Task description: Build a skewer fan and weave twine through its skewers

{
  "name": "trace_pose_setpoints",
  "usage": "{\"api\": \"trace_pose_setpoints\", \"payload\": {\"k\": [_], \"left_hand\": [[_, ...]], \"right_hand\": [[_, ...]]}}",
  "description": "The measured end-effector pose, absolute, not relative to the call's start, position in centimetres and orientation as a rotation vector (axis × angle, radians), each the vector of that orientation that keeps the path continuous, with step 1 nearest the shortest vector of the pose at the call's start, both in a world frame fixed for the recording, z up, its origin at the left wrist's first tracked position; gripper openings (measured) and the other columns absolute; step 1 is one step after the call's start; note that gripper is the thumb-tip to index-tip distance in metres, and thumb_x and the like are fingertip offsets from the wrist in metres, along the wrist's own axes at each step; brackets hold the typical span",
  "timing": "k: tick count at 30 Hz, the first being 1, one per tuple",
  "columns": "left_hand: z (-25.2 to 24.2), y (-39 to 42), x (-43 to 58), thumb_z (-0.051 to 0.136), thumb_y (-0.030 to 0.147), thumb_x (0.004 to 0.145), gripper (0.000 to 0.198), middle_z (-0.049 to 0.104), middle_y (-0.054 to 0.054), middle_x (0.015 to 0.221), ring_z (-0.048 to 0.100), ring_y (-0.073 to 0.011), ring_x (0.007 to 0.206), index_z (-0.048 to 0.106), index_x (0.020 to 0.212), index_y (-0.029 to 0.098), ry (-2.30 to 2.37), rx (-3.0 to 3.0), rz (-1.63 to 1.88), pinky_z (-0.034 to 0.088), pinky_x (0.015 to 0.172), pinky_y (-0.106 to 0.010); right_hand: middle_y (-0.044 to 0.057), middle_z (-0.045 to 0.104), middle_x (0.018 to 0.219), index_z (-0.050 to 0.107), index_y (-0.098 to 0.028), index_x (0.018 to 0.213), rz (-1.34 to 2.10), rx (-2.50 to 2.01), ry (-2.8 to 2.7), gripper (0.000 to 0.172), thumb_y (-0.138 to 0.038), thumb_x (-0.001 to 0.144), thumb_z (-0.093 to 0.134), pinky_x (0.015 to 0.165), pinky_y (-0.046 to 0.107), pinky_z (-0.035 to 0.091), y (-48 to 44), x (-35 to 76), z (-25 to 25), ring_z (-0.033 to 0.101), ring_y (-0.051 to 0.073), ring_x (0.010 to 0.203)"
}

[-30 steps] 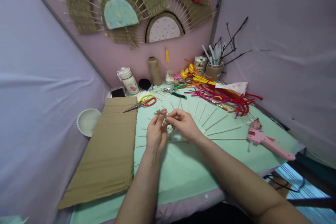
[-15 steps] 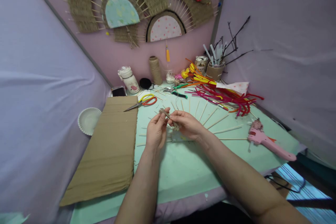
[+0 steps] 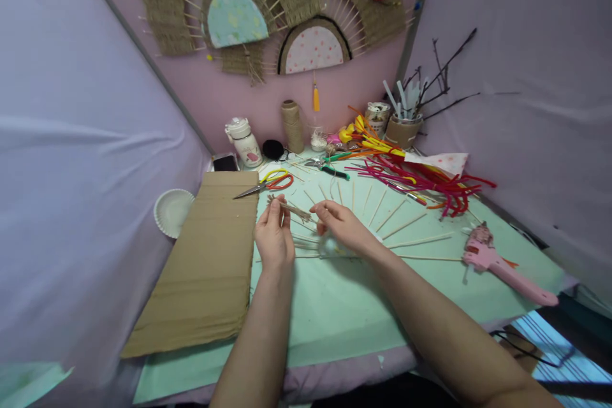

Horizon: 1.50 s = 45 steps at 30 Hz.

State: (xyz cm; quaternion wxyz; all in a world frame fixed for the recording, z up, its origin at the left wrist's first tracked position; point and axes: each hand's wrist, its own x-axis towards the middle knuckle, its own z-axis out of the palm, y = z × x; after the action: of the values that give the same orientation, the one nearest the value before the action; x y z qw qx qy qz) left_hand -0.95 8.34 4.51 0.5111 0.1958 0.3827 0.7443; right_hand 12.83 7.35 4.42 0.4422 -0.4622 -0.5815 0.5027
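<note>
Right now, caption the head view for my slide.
Left hand holds a twine bundle, right hand close by, near fanned sticks.

Coarse fibre and matt board on my feed.
I see the frayed tan twine bundle (image 3: pixel 292 208) as rough, the flat brown cardboard sheet (image 3: pixel 205 261) as matt and creased, the slim grey scissor blades (image 3: pixel 249 191) as metal, the pink pistol-shaped glue gun (image 3: pixel 507 274) as smooth plastic.

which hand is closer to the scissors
Left. The left hand is just on the near side of the scissors; the right hand is farther off, to their right.
</note>
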Motion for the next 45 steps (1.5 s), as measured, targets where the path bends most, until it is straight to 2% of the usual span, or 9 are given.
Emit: {"api": "trace_pose_setpoints", "payload": {"k": [4,18,20,22,24,26,35,42,45], "left_hand": [[4.5,8.5,-1.5,0.074,0.024,0.070,0.013,0.070,-0.005,0.091,0.062,-0.0095,0.078,0.072,0.080,0.016,0.979,0.401,1.840,0.046,0.079,-0.025],[4.7,8.4,-1.2,0.075,0.019,0.067,0.008,0.068,-0.003,0.087,0.062,-0.0099,0.079,0.072,0.074,0.015,1.014,0.345,1.793,0.050,0.081,-0.027],[4.8,8.3,-1.0,0.076,0.021,0.065,0.011,0.068,-0.004,0.087,0.062,-0.0099,0.078,0.072,0.074,0.015,1.019,0.380,1.766,0.049,0.080,-0.027],[4.8,8.1,-0.8,0.078,0.025,0.064,0.016,0.068,-0.004,0.086,0.061,-0.0103,0.077,0.071,0.073,0.014,1.033,0.433,1.722,0.049,0.078,-0.027],[4.8,7.8,-0.3,0.079,0.028,0.062,0.020,0.066,-0.004,0.084,0.060,-0.0107,0.077,0.071,0.073,0.013,1.046,0.497,1.668,0.050,0.076,-0.027],[4.8,7.6,0.2,0.080,0.030,0.060,0.023,0.064,-0.004,0.081,0.059,-0.0110,0.077,0.071,0.071,0.013,1.048,0.560,1.622,0.050,0.075,-0.027],[4.6,6.9,1.4,0.080,0.033,0.060,0.025,0.062,-0.002,0.077,0.058,-0.0111,0.073,0.070,0.068,0.012,1.059,0.670,1.519,0.051,0.070,-0.026],[4.2,7.0,1.3,0.078,0.028,0.064,0.022,0.068,-0.007,0.091,0.064,-0.0143,0.083,0.073,0.080,0.013,0.936,0.635,1.442,0.051,0.084,-0.034],[4.3,7.0,1.4,0.078,0.023,0.063,0.019,0.069,-0.006,0.088,0.065,-0.0160,0.085,0.073,0.079,0.014,0.927,0.623,1.433,0.049,0.089,-0.036]], "right_hand": [[-0.004,0.051,0.056,0.061,-0.019,0.076,1.136,-1.209,-1.452,0.028,-0.046,0.080,0.058,0.050,0.024,0.031,7.8,12.9,3.6,0.042,0.012,0.052],[-0.003,0.047,0.057,0.057,-0.020,0.070,0.936,-1.287,-1.369,0.026,-0.043,0.081,0.056,0.054,0.027,0.032,8.3,13.4,3.0,0.041,0.013,0.054],[-0.001,0.052,0.061,0.057,-0.020,0.069,0.850,-1.320,-1.421,0.024,-0.040,0.081,0.056,0.059,0.029,0.036,8.2,13.4,3.3,0.046,0.015,0.060],[0.003,0.060,0.074,0.059,-0.021,0.071,0.681,-1.337,-1.479,0.019,-0.037,0.081,0.057,0.073,0.032,0.039,7.9,13.3,3.7,0.053,0.019,0.075],[0.005,0.065,0.090,0.062,-0.022,0.078,0.550,-1.305,-1.514,0.013,-0.034,0.081,0.059,0.087,0.037,0.037,7.6,13.2,4.2,0.055,0.023,0.091],[0.006,0.067,0.095,0.065,-0.024,0.085,0.552,-1.254,-1.545,0.011,-0.033,0.081,0.061,0.092,0.040,0.036,7.3,13.0,4.5,0.055,0.024,0.097],[0.002,0.068,0.083,0.066,-0.023,0.080,0.706,-1.219,-1.534,0.006,-0.026,0.076,0.063,0.083,0.036,0.042,7.1,12.3,4.1,0.059,0.021,0.085],[0.002,0.066,0.075,0.067,-0.019,0.076,0.927,-1.194,-1.363,0.012,-0.030,0.073,0.063,0.073,0.030,0.045,7.6,12.7,3.9,0.058,0.017,0.073],[0.001,0.063,0.070,0.067,-0.018,0.075,0.991,-1.193,-1.293,0.015,-0.032,0.072,0.064,0.068,0.028,0.045,7.8,12.9,3.9,0.056,0.015,0.068]]}}
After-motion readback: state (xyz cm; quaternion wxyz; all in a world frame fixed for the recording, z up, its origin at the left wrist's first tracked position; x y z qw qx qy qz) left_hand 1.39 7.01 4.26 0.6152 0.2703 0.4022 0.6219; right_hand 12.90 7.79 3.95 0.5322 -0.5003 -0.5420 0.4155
